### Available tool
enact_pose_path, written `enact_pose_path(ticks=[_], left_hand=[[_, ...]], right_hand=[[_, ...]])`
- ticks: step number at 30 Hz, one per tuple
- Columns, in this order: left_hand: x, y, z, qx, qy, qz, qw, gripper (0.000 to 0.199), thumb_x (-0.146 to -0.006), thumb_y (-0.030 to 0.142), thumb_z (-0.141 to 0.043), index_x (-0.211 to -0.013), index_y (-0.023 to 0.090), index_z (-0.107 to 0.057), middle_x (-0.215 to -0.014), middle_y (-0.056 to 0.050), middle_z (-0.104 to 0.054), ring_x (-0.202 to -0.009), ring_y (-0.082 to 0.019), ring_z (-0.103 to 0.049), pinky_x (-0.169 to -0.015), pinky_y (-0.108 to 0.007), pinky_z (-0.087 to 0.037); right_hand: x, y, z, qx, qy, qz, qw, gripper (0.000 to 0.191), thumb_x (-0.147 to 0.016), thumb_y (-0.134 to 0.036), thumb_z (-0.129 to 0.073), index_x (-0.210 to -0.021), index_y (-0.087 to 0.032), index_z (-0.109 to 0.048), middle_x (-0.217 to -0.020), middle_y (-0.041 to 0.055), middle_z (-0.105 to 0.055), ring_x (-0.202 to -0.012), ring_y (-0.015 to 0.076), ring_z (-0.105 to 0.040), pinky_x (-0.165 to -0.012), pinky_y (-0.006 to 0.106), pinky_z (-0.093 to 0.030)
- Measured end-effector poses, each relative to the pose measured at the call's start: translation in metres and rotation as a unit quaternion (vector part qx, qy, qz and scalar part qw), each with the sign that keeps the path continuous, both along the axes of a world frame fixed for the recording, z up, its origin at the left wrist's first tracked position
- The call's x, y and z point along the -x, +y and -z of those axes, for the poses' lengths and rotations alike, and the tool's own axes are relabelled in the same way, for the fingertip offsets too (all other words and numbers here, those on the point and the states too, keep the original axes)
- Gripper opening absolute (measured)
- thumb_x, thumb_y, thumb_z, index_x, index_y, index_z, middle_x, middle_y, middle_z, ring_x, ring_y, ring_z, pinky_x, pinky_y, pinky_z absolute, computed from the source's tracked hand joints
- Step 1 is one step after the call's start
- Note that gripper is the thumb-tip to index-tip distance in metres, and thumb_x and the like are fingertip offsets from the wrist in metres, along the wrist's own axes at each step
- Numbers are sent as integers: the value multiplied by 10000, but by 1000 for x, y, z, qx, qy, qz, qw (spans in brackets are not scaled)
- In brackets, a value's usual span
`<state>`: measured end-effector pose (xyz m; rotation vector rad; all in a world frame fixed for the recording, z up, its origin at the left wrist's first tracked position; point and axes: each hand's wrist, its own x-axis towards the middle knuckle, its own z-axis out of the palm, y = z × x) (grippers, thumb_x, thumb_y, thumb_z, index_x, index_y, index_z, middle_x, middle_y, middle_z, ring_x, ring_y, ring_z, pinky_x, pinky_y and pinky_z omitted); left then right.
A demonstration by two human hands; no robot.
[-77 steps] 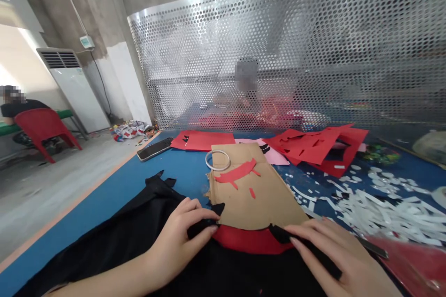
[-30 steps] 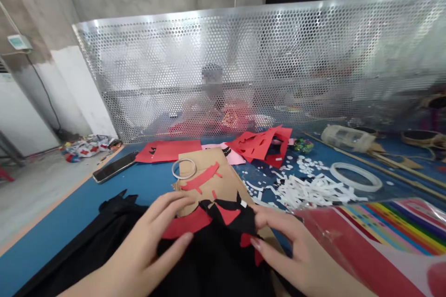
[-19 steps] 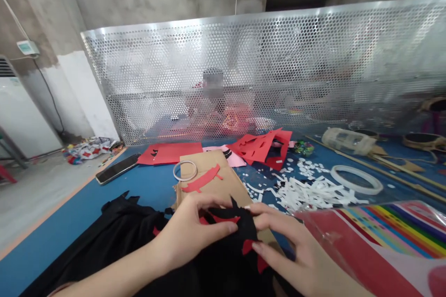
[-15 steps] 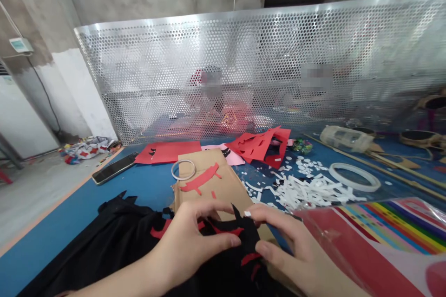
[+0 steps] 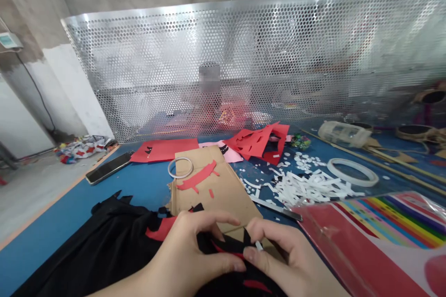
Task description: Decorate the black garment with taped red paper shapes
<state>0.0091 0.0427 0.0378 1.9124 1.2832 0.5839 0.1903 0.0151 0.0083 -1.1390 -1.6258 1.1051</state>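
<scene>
Fingers (image 5: 209, 218) of both hands | pinching black fabric (image 5: 223, 245) | over cardboard sheet (image 5: 212, 190)

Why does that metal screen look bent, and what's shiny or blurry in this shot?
In the head view, the perforated screen seems to bow, likely from wide-angle distortion, with glare along its top; the plastic sleeve shines at its corner; a pixelated patch covers the person behind the screen.

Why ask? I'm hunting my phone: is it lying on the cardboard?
No, the phone lies on the blue mat, apart from the cardboard sheet.
</scene>
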Motion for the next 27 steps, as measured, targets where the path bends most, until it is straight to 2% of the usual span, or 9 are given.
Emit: enact_pose_path(ticks=[4,8,15,21,24,26,27], left_hand=[[1,1,2,4,-17,-10,1000,402,-572,340,-809,-956,313,-695,-720,26,-583,-713,-183,-524,-685,-293,-385],[2,4,2,16,-39,-11,999,376,-601,303,-789,-962,279,-689,-722,24,-583,-697,-167,-526,-667,-266,-405],[2,6,0,0,-21,-9,1000,376,-610,280,-776,-975,270,-686,-771,8,-634,-722,-180,-563,-670,-271,-447],[3,7,-6,-33,-43,27,998,247,-679,251,-729,-924,270,-708,-932,2,-712,-877,-208,-624,-819,-310,-476],[4,11,-6,-56,-46,47,996,159,-785,237,-631,-919,265,-711,-959,2,-721,-915,-201,-637,-833,-295,-483],[6,16,-2,-90,-53,38,994,177,-831,214,-566,-937,255,-702,-973,-1,-717,-922,-195,-638,-840,-295,-483],[8,20,1,-103,-58,32,992,189,-840,204,-547,-950,245,-695,-981,-6,-713,-929,-195,-636,-850,-299,-480]], right_hand=[[1,1,-1,33,9,-19,999,224,-807,-359,-525,-676,-180,-559,-655,-21,-513,-598,117,-451,-534,205,-333],[-2,5,3,7,42,-7,999,152,-840,-336,-549,-795,-206,-615,-746,-22,-584,-703,125,-527,-629,197,-386],[-5,7,4,6,16,20,1000,240,-856,-359,-543,-695,-186,-589,-651,-31,-557,-627,114,-514,-569,186,-383],[-5,14,5,-4,-15,55,998,260,-881,-370,-456,-783,-203,-630,-775,-4,-622,-761,153,-573,-675,209,-441],[-17,22,2,-47,-104,133,984,331,-864,-400,-410,-825,-202,-673,-655,3,-608,-639,159,-583,-598,222,-458],[-31,30,0,-88,-175,221,955,390,-851,-423,-377,-895,-195,-691,-629,19,-604,-587,174,-576,-550,244,-451],[-40,34,-1,-103,-196,260,940,409,-842,-429,-369,-939,-192,-689,-683,35,-623,-607,185,-581,-561,258,-451]])
